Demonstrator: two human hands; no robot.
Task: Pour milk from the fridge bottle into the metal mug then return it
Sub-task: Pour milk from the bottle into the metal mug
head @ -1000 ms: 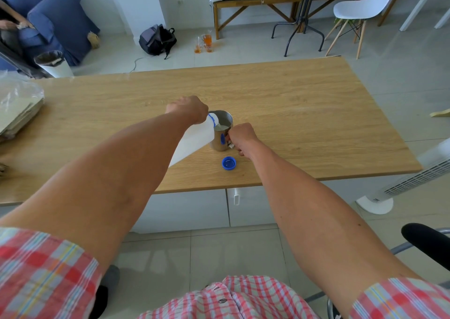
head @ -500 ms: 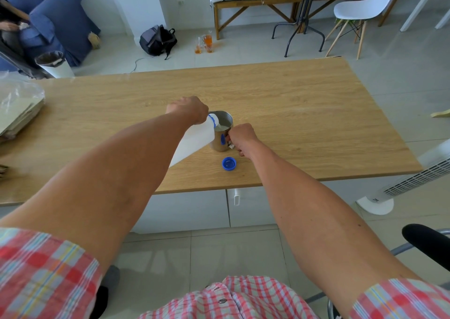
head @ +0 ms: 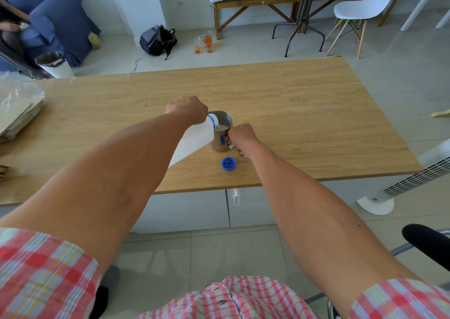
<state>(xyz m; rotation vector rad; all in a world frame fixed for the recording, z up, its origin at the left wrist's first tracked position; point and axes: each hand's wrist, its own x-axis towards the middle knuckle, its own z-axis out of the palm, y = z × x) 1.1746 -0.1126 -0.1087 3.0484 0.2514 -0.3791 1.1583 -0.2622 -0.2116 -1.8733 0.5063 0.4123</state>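
A: Where's the bottle (head: 192,141)?
B: Tilted in the left hand (head: 188,109), whose grip is wrapped round its upper end. Its long axis runs from 7 o'clock up to 1 o'clock, spout over the mug (head: 221,133) rim, milk showing inside.
A: And the right hand (head: 239,136)?
B: Its grip is curled on the mug handle at 3 o'clock, steadying it on the counter (head: 304,114).
A: The cap (head: 229,164)?
B: At the mug's 6 o'clock, nearer the right hand. I'd judge righting the bottle comes next.
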